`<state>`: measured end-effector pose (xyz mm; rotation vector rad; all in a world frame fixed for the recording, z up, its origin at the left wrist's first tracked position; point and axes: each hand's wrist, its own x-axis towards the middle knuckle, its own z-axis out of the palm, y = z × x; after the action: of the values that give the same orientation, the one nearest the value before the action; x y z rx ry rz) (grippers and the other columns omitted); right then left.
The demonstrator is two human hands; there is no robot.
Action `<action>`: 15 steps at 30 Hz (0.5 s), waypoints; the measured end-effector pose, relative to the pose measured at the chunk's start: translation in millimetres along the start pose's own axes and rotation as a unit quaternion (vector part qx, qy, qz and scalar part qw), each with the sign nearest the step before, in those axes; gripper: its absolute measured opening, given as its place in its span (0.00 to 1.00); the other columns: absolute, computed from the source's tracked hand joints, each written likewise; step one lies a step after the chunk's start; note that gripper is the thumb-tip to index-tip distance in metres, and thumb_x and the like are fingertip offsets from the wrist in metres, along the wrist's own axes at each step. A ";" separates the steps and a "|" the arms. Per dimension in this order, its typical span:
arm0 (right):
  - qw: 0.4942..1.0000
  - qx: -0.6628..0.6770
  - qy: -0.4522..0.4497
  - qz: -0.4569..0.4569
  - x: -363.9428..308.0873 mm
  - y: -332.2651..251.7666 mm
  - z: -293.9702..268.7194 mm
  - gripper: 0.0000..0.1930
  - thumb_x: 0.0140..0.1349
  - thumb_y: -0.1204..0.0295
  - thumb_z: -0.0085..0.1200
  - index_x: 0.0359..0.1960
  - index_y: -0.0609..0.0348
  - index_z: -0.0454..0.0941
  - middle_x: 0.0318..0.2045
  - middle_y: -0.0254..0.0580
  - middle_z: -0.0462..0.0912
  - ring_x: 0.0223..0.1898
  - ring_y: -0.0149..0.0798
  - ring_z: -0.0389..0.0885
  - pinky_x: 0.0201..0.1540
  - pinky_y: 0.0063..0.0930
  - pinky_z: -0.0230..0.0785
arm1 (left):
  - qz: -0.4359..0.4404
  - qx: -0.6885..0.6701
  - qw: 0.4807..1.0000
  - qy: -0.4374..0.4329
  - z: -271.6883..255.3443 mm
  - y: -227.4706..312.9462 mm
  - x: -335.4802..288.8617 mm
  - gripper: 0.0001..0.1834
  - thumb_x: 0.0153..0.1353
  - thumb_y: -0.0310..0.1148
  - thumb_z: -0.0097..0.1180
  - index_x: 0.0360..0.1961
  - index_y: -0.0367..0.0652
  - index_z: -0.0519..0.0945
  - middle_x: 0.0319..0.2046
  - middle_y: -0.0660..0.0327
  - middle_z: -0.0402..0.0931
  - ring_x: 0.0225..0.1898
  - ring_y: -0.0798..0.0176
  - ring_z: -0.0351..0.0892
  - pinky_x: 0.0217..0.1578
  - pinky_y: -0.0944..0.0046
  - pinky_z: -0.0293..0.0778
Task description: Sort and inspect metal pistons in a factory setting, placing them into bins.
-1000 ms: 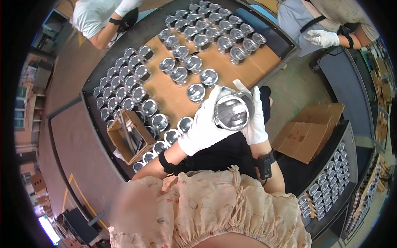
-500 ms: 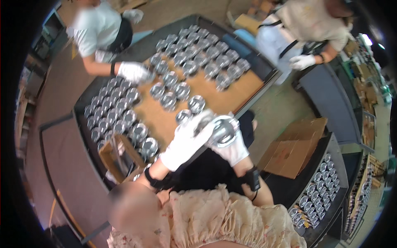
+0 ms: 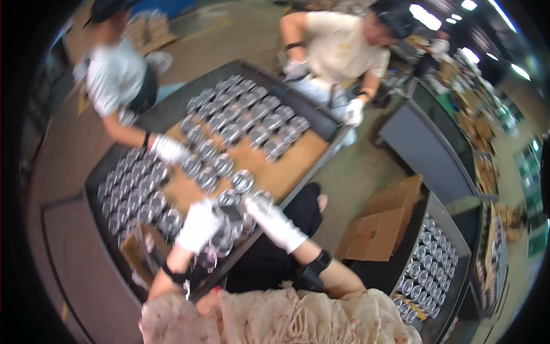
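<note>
dull brown floor (image 3: 220, 43); white ceiling lights (image 3: 424, 17) (several, upper right)

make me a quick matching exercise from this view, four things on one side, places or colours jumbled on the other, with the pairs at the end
Things:
1. left hand
2. small cardboard box
3. folded cardboard sheet
4. blouse

Places or colours:
A. outside the large bin, to the right of the right hand
B. cream with a floral print
C. gloved in white, near shiny metal parts
D. inside the large bin, on its left side

Pairs: 1-C, 2-D, 3-A, 4-B
</note>
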<state>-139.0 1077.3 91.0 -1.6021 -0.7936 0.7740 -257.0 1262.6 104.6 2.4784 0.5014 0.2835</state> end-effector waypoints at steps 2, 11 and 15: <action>0.998 0.050 0.032 -0.023 19.9 19.0 -15.0 0.17 0.68 0.66 0.53 0.53 0.63 0.74 0.45 0.35 0.80 0.46 0.28 0.76 0.51 0.25 0.70 | 0.011 0.087 0.996 0.022 -10.9 -24.6 11.5 0.09 0.52 0.35 0.58 0.27 0.39 0.81 0.24 0.44 0.78 0.28 0.42 0.80 0.31 0.50 0.77; 0.926 -0.344 -0.155 -0.032 103.4 35.5 1.2 0.18 0.56 0.70 0.58 0.50 0.54 0.77 0.44 0.48 0.83 0.48 0.50 0.80 0.54 0.39 0.72 | -0.181 0.193 0.962 -0.071 26.2 -142.9 31.6 0.12 0.54 0.34 0.55 0.28 0.35 0.85 0.29 0.40 0.81 0.35 0.43 0.84 0.38 0.51 0.79; 0.815 -0.491 -0.282 -0.123 115.2 73.7 38.7 0.19 0.55 0.71 0.57 0.51 0.49 0.77 0.53 0.47 0.77 0.52 0.51 0.78 0.55 0.40 0.71 | -0.144 0.243 0.944 -0.169 68.9 -170.2 46.8 0.12 0.53 0.34 0.58 0.36 0.39 0.85 0.39 0.47 0.83 0.43 0.49 0.84 0.42 0.55 0.80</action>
<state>-100.2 1183.2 4.6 -2.0961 -2.0408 0.6766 -242.4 1375.6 -46.8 2.7842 0.8532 -0.4278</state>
